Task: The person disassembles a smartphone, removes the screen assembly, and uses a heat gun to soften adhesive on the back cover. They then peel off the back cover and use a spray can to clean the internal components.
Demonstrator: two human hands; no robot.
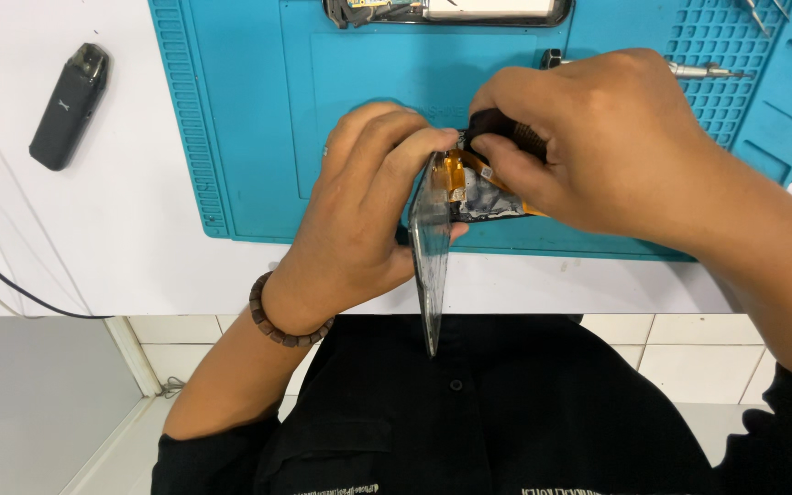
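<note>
My left hand [359, 215] grips a thin phone screen panel [431, 252], held on edge above the table's front edge. At the panel's top an orange flex cable [458, 170] and a foil-covered back part [486, 200] show. My right hand [602, 137] is closed on a black-handled tool [511, 136] whose tip meets the flex cable area. My right hand's fingers cover most of the tool. A brown bead bracelet [279, 325] circles my left wrist.
A blue silicone work mat [249, 119] lies on the white table [93, 238]. An opened phone body [451, 11] lies at the mat's far edge. A metal screwdriver [703, 70] rests on the mat's right grid. A small black device [68, 105] lies left.
</note>
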